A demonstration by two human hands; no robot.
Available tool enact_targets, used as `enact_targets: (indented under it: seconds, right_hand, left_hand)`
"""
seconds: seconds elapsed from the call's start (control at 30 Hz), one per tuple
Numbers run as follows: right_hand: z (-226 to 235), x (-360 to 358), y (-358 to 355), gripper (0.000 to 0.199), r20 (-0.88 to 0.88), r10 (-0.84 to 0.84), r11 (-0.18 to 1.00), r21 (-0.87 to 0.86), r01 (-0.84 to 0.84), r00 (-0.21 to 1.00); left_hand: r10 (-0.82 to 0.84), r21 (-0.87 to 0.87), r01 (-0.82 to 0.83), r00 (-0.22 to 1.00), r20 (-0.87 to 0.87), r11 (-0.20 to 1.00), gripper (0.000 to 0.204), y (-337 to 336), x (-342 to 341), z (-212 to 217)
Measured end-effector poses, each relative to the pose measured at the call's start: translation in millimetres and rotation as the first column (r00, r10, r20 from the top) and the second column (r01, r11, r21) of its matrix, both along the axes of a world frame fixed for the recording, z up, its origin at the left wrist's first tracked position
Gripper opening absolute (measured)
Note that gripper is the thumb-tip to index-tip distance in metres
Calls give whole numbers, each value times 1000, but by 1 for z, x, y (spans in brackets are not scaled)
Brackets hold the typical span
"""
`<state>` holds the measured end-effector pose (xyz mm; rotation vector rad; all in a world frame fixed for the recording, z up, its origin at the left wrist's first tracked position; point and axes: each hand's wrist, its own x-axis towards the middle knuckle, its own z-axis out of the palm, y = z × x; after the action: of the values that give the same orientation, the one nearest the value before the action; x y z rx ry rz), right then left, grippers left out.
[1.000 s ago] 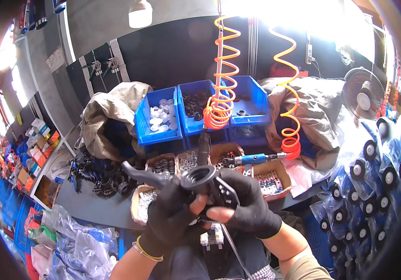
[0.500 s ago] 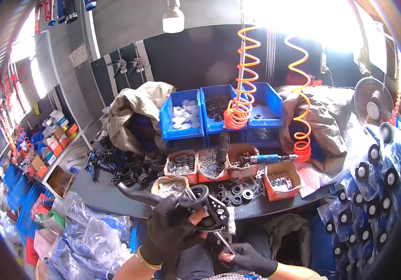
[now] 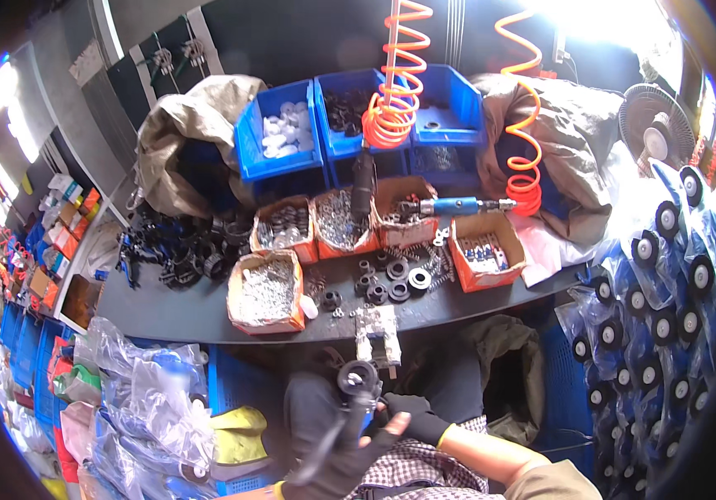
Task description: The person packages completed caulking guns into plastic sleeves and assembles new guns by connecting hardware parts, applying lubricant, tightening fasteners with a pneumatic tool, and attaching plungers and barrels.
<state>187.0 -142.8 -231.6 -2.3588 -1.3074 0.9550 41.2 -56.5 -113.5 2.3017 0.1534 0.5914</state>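
Head view, looking down: we see both gloved hands low in the picture, below the near edge of the dark workbench [image 3: 208, 312], over the person's lap. The left hand [image 3: 324, 450], in a black glove with the fingertips bare, is closed around a black caster assembly [image 3: 356, 392]; the right hand [image 3: 412, 417], also in a dark glove, closes on the same part from the other side, just under its top. The part is dark all over: a round ring-shaped head with a lighter hollow middle sits at its upper end, and a slim black stem runs down and to the left through the left palm. It looks matte, with little shine.

On the workbench, at its near edge just above the hands, stands a small pale metal fixture [image 3: 377, 333]. Toward the bench's middle lie loose black rings [image 3: 391, 283]. Orange cardboard boxes of small metal hardware [image 3: 266, 292] sit along the middle, and blue bins [image 3: 279, 142] line the far edge. A blue pneumatic tool [image 3: 449, 205] lies across the boxes toward the right, with orange coiled hoses [image 3: 391, 108] hanging above. Bagged black-and-white wheels [image 3: 649, 250] pile up off the bench's right end.
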Motion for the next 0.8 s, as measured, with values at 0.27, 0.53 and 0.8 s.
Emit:
enact_targets:
  seconds: [0.27,0.53,0.8]
  right_hand:
    - [-112,62,1,34,-188,0,990,135,26,982]
    - [104,213,81,9,396,-306,854,515,66,866]
    - [98,256,120,22,556,-249,968,109,227,793]
  left_hand:
    - [-48,915,253,967,-251,315,10,-1,59,-75]
    - [-203,906,403,905,-373,130,36,13,33,-88]
    - [-564,-153,544,776,-283,825,29,99,43,-29]
